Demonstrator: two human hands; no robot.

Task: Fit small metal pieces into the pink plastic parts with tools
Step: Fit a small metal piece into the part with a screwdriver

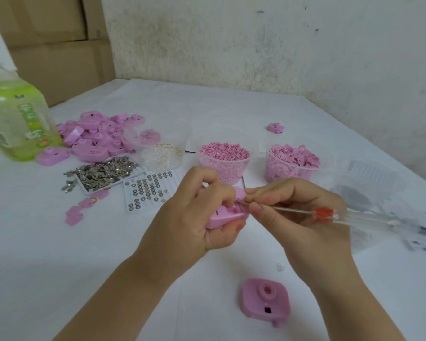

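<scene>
Head view is showing you partway through one fitting: your left hand is gripping a pink plastic part just above the table, its fingers curling round the shell. Your right hand is pinching the slim steel shaft of a screwdriver and pressing its tip into the part's open hollow. You cannot tell whether a metal piece is seated, since the tip and fingers are hiding it. Another pink part is lying near you, possibly finished, while a large heap of pink parts is waiting at the far left, so most of the work is probably remaining. These parts are looking smooth, matte and rounded-square, each carrying a raised round boss and a small square slot. The metal pieces are lying as thin, shiny flakes in a white tray.
</scene>
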